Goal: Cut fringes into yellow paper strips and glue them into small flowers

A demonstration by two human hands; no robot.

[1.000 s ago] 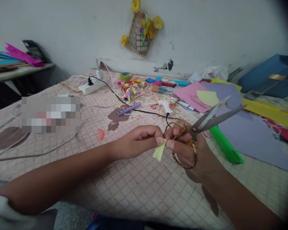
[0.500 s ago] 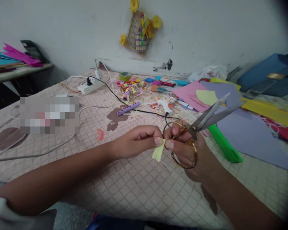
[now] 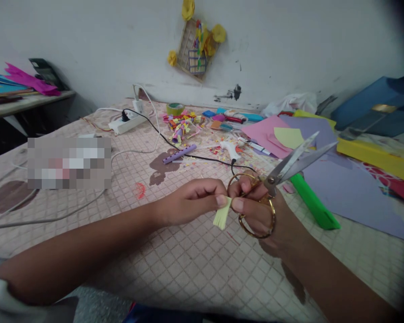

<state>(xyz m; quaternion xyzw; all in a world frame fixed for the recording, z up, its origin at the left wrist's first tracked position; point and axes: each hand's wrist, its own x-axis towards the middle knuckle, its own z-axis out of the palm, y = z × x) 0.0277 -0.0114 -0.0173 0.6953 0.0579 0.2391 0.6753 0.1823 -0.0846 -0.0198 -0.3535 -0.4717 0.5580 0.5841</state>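
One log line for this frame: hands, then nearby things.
Left hand: pinching fringed yellow paper | Right hand: holding scissors, blades apart | Table: glue gun, purple tube beyond hands

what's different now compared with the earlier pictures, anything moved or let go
Only a small change: the blade tips of the scissors have shifted slightly left in the picture. Nothing was picked up or let go: the left hand still pinches the fringed yellow paper, the right hand still holds the scissors, and the purple tube stays put.
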